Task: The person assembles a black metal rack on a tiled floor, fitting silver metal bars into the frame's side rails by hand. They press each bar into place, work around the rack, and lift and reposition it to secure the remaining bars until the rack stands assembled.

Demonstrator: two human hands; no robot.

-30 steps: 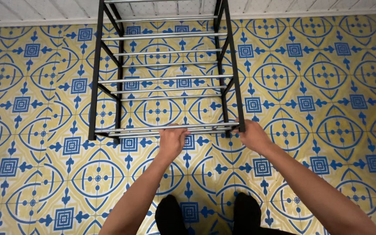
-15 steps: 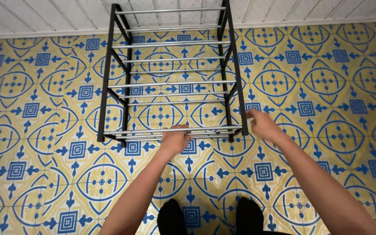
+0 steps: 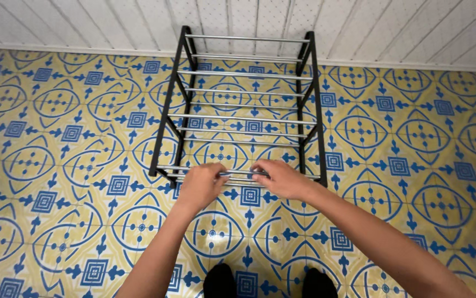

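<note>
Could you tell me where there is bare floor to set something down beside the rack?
Open tiled floor lies left of the rack and right of it, up to the wall. Crowded: the near rail, where left hand and right hand grip.

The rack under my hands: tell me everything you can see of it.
The rack is an open shelf frame: black side posts and braces joined by thin silver-looking rails in tiers, with nothing on them. It stands upright on the blue and yellow patterned floor tiles, its far end by the white panelled wall. The left hand and right hand both grip the nearest top rails, close together near the middle.
</note>
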